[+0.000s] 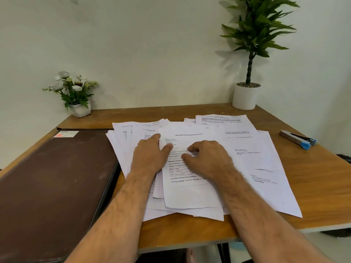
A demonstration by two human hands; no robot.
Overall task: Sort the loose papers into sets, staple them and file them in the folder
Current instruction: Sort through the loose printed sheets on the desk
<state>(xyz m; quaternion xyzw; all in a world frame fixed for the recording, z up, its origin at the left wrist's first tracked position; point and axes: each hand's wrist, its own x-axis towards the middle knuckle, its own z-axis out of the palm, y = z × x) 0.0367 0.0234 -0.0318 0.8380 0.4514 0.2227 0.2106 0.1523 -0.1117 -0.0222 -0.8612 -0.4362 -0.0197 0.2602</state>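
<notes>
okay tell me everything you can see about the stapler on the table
The stapler is a small hand stapler with a grey metal body and light blue plastic at its front end. It lies flat on the wooden table near the right edge, angled with the blue end toward the person. Its arms look slightly parted at the blue end. It sits apart from the papers, and neither hand touches it.

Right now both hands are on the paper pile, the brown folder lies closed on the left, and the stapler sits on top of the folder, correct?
Not quite. The head view shows the stapler on the bare table at the far right, not on the folder. The rest holds: left hand and right hand rest on the papers.
</notes>
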